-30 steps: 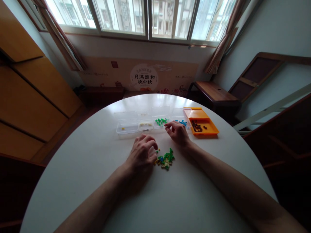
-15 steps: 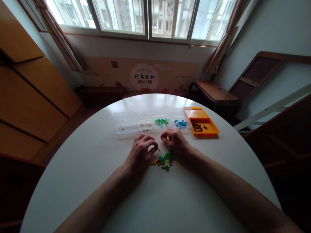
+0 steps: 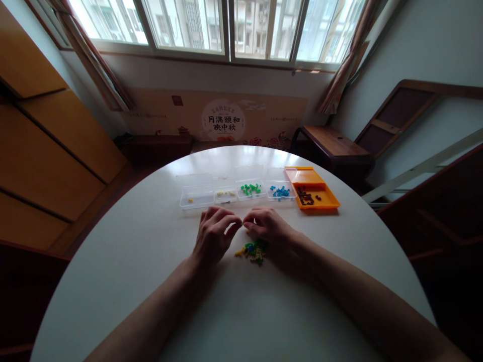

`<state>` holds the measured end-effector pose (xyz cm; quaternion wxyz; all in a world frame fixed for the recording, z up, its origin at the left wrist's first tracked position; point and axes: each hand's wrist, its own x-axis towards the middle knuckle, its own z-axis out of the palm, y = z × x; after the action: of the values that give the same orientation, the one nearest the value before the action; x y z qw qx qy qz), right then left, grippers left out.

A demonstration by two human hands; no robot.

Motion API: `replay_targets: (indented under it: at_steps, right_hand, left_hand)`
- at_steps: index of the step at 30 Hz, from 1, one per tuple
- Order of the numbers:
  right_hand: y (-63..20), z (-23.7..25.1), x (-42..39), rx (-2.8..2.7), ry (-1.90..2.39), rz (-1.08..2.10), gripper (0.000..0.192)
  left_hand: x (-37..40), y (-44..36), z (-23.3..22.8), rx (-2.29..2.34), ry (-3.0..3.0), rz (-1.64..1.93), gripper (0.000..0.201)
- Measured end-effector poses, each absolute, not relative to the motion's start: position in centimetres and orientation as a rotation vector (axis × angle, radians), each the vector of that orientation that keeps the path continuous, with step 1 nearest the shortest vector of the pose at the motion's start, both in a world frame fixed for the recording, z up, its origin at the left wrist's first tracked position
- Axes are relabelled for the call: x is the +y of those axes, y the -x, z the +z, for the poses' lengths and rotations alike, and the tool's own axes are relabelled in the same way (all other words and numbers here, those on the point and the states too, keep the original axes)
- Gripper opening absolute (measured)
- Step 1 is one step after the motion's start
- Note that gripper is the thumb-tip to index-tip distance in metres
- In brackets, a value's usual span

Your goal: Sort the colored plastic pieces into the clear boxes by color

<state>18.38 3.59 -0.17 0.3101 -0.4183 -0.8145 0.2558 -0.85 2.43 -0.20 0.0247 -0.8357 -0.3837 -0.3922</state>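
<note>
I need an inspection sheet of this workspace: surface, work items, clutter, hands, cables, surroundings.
Surface: round white table, mostly bare.
Work items: small pile of mixed beads; four clear boxes in a row holding yellow, green and blue beads; orange box with dark beads.
Clutter: nothing seen.
Hands: left hand and right hand above the pile, fingertips meeting; whether they pinch a bead cannot be told.
Cables: nothing seen.
Surroundings: window, curtains, wooden bench, printed board.

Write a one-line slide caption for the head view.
Left hand and right hand meet fingertip to fingertip above a mixed bead pile, before four clear boxes and an orange box.
</note>
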Motion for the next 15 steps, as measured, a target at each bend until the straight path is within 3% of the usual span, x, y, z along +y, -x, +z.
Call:
replay_targets:
  at_steps: [7, 15]
  right_hand:
    - [-18.11, -0.07, 3.49, -1.984, 0.959, 1.004, 0.017]
    - [-18.18, -0.23, 3.70, -1.979, 0.969, 0.956, 0.015]
  left_hand:
    - [2.36, 0.95, -0.22, -1.145, 2.569, -1.193, 0.007]
    - [2.54, 0.98, -0.28, -1.150, 2.556, -1.222, 0.012]
